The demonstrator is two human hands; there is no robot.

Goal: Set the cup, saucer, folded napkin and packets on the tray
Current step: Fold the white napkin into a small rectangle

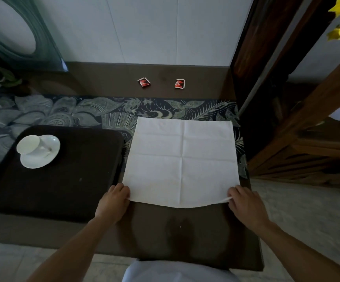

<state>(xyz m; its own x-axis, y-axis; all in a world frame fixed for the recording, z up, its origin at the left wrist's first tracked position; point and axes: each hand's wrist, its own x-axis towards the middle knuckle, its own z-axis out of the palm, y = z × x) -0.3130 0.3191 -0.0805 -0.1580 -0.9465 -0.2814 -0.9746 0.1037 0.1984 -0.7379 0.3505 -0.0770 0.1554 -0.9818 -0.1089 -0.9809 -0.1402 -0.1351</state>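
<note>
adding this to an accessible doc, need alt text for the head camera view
Two hands, left hand and right hand, pinch the near corners of an unfolded white napkin on a dark table. A cup on a saucer sits on the dark tray; two red packets lie beyond.

No words, numbers or brand names can be read anywhere. The 2 packets [143,82] [180,83] at the far edge of the desk [195,231] carry red and white print, too small to read.
</note>
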